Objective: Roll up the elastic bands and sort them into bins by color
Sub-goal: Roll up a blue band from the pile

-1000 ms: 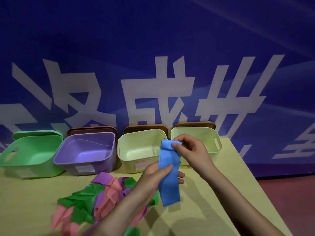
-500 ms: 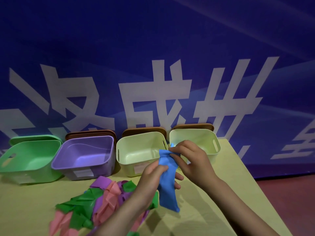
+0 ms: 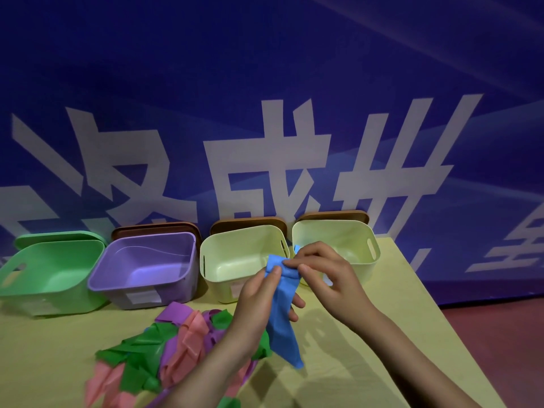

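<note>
A blue elastic band point(image 3: 283, 322) hangs in front of me above the table, its top end bunched. My left hand point(image 3: 260, 301) grips it from the left with the thumb pressed near the top fold. My right hand point(image 3: 326, 270) pinches the top edge from the right. A pile of green, pink and purple bands point(image 3: 164, 351) lies on the table under my left forearm. Four bins stand in a row behind: a green bin point(image 3: 35, 287), a purple bin point(image 3: 117, 290), and two pale yellow bins point(image 3: 217, 278) point(image 3: 365, 234). All look empty.
The yellow-green table point(image 3: 347, 363) ends at its right edge, with dark red floor point(image 3: 500, 334) beyond. Brown and green lids lean behind the bins against a blue banner wall point(image 3: 265, 83) with large white characters.
The band's top end has been gathered and folded down, so it hangs shorter and narrower. Both hands have stayed on it and moved closer together.
</note>
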Demonstrator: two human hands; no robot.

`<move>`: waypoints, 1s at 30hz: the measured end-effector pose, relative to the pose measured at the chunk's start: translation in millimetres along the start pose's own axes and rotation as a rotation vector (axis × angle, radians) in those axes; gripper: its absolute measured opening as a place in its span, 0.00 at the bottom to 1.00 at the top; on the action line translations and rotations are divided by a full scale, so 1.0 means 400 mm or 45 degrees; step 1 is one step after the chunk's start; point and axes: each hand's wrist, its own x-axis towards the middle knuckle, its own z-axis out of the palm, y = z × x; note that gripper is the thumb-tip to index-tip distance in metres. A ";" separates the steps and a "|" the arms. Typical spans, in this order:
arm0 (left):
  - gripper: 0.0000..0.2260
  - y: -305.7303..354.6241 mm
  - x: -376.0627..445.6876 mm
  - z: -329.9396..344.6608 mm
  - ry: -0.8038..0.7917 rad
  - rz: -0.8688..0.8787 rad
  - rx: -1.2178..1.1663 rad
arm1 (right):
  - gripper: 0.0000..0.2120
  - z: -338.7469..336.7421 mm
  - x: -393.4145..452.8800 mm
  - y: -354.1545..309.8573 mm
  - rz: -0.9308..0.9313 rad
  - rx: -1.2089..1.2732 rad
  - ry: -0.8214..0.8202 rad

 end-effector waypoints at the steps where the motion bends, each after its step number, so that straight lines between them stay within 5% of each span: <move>1: 0.12 0.000 -0.001 -0.001 -0.019 0.011 0.000 | 0.11 0.007 -0.001 -0.005 0.120 0.099 0.025; 4: 0.12 0.000 -0.001 -0.003 -0.013 0.018 0.018 | 0.10 0.023 -0.003 -0.018 0.425 0.388 0.015; 7: 0.12 -0.010 0.006 -0.007 0.020 -0.028 0.045 | 0.04 0.030 -0.002 -0.019 0.368 0.279 -0.009; 13: 0.09 -0.019 0.011 -0.022 -0.055 -0.134 0.113 | 0.11 0.041 0.004 -0.009 0.438 0.228 0.104; 22: 0.09 -0.023 0.006 -0.030 -0.049 -0.141 0.044 | 0.04 0.060 -0.003 0.019 0.111 -0.160 0.216; 30: 0.11 -0.014 0.011 -0.038 0.048 -0.160 0.029 | 0.12 0.054 -0.003 0.036 -0.051 -0.277 0.030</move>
